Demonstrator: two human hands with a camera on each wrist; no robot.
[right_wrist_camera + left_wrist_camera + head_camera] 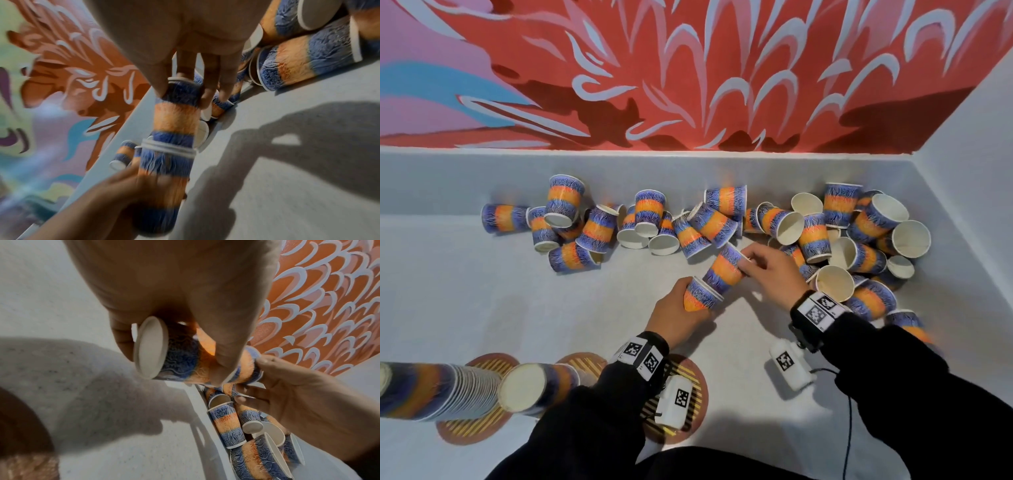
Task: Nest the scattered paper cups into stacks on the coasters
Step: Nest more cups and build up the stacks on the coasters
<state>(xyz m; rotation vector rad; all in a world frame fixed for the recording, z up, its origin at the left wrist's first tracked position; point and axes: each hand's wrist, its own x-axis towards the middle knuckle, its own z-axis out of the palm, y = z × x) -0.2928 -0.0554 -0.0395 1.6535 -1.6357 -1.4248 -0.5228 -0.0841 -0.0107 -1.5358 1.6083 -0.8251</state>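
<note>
Nesting step in hand, mid-air, just in front of the loose cup pile [722, 222]. Left hand [681, 317] wraps the base end of a short hand-held stack [702, 295], fingers curled round it. Right hand [774, 270] pinches the rim end of a single paper cup [726, 265] w/ thumb and fingertips, cup partly seated in the stack's mouth.

Next move, my read: push the cup fully home along the stack's axis, keep both in line so the rims don't catch, then back to the pile for another. Many cups left, so task is prob. far from done.

Head view only: three striped coasters [693, 404] on the near side of the pile, well apart from it; two hold tall stacks [448, 390], third is bare.

Left wrist view only: flat bottom [150, 348] of the held stack.

Right wrist view only: several bunched rims [168, 148] at the joint, so the stack is more than one cup.
</note>
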